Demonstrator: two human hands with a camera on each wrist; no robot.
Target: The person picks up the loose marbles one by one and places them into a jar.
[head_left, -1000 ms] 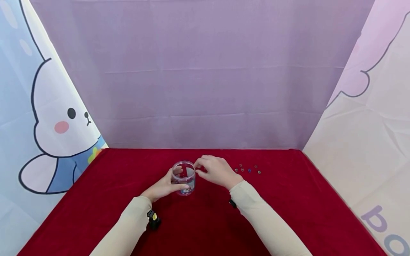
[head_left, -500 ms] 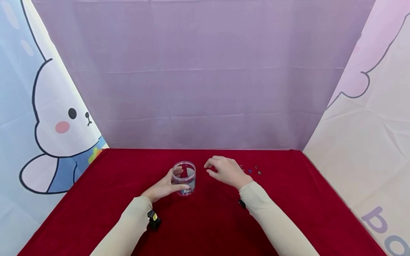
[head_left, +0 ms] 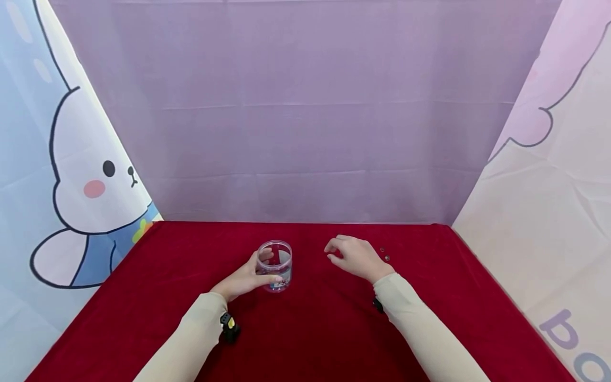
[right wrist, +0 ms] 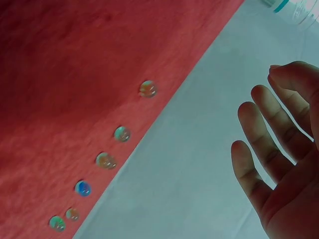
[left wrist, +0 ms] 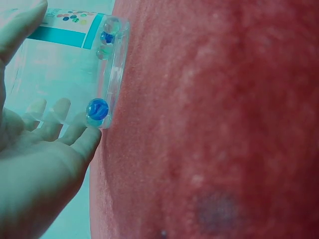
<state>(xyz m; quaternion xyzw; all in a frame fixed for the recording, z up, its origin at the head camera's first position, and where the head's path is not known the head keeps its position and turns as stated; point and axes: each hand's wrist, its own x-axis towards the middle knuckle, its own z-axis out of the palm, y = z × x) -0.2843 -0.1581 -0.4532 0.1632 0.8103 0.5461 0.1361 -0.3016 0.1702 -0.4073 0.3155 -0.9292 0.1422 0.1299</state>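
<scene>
The head view shows a jar (head_left: 284, 263) on the left side of the red cloth (head_left: 305, 329), with its mouth facing up. The left hand (head_left: 245, 277) is wrapped around it, with the thumb on the near side and the other fingers behind. So the jar sits right inside that hand's grip. The left wrist view shows marbles at the bottom of the jar: a big blue marble (left wrist: 97, 109) close to the fingertips, and a few more, with a small blue marble (left wrist: 106, 38) among them, further along. A label (left wrist: 75, 22) with a white and teal part is stuck on the jar.

The right hand (head_left: 357, 257) is to the right of the jar, well apart from it. Its fingers are bent softly, and I can see nothing in them. The thumb tip is close to a finger, but I cannot tell if they touch.

The right wrist view shows six loose marbles (right wrist: 105, 160) on the cloth, in a bent line. One is blue, one is green, and some look orange. They lie apart from the right hand, and none touches its fingers. In the head view, only two of them peek out, just to the right of that hand.
</scene>
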